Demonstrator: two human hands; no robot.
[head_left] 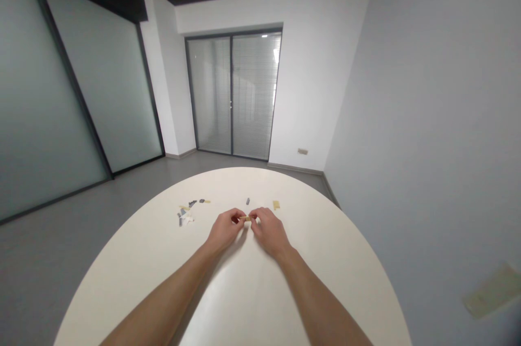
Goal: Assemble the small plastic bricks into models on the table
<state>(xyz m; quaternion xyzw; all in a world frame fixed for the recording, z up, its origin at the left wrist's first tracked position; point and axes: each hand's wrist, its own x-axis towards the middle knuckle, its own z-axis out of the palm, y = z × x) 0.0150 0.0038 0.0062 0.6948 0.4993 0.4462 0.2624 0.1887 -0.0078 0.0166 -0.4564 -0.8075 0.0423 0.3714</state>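
Round white worktop [334, 259] across the lower frame: my left hand [226, 226] and right hand [268, 229] pinch a small yellowish piece [246, 218] between them, lower centre — uneven finger pressure could bend it or flick it loose.

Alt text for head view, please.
A person's left hand and right hand hold a small tan piece between them over a round white table. Beyond lie a grey piece and a yellow piece, with scattered small pieces to the left; glass doors stand behind.
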